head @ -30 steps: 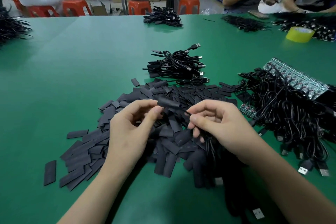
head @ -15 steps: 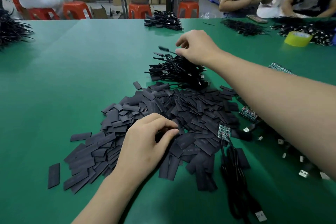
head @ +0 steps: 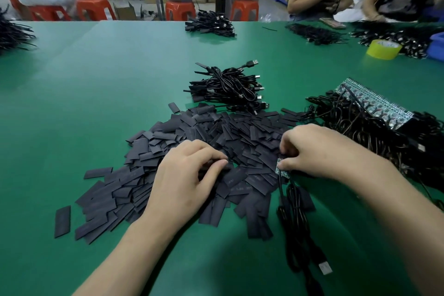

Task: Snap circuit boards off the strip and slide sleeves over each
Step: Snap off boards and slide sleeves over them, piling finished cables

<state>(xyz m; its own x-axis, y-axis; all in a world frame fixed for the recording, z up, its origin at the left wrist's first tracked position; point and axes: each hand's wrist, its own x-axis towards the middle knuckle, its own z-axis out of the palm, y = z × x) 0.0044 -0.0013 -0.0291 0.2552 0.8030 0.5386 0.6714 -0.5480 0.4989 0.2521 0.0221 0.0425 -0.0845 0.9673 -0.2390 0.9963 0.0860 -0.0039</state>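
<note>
A wide heap of flat black sleeves (head: 182, 166) covers the green table in front of me. My left hand (head: 185, 180) lies on the heap, thumb and fingers pinching at a sleeve (head: 216, 168). My right hand (head: 319, 151) pinches a small green circuit board (head: 281, 168) at the heap's right edge; a black USB cable (head: 298, 221) trails from that board toward me. A long strip of circuit boards (head: 374, 102) rests on a tangle of black cables (head: 374, 132) at the right.
A pile of sleeved cables (head: 228, 89) sits just beyond the sleeves. Further cable bundles (head: 211, 26) lie at the far edge and at the left edge (head: 12, 33). A yellow tape roll (head: 384, 49) stands far right. People sit at the table's far right.
My right hand has come back from the far cable pile, where it left the sleeved cable, and now pinches the loose circuit board. My left hand stayed on the sleeve heap.
</note>
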